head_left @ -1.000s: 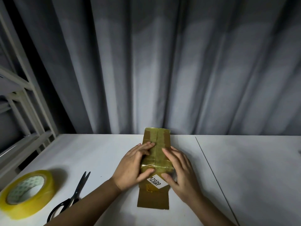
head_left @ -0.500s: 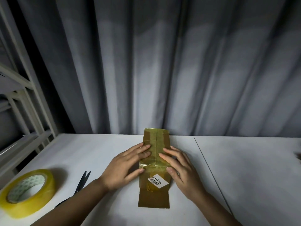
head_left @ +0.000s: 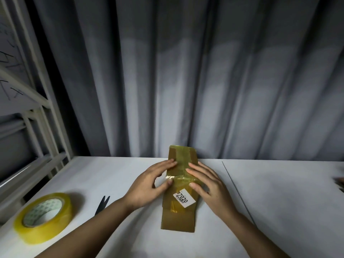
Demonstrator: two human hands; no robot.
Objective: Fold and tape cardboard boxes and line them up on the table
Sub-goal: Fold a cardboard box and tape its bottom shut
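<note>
A white label (head_left: 184, 197) is stuck on the taped cardboard box (head_left: 179, 216), and the number "7020" is printed on it in black. A barcode and a line of smaller print are seen beside the number, but they cannot be read.

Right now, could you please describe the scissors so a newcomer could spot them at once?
Start at the white table and find the big yellow tape roll at its left. Just right of it, black scissors lie partly hidden behind the left forearm, the only dark, pointed thing there.
</note>
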